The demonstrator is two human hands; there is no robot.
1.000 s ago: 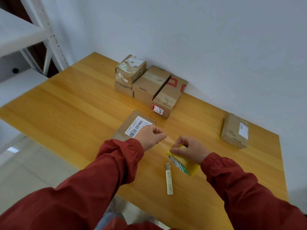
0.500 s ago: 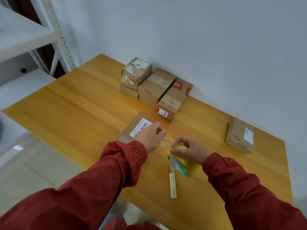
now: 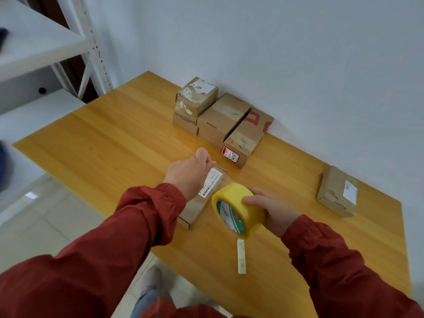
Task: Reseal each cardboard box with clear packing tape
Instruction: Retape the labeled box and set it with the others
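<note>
Box: flat brown cardboard box with white label [image 3: 195, 208], between the hands, long axis pointing away from the person.
Left hand [image 3: 189, 172]: over its far end, fingers curled, seemingly pinching the clear tape strip [image 3: 221, 180] stretched along that axis.
Right hand [image 3: 273, 210]: gripping the yellow tape roll [image 3: 238, 208] beside its near end.
Count: six boxes, one roll.

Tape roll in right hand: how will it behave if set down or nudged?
Tape roll is round: likely rolls if stood on its rim, stays if laid flat. Thick winding suggests rigid. Right hand holds it alone, so probably light.
</note>
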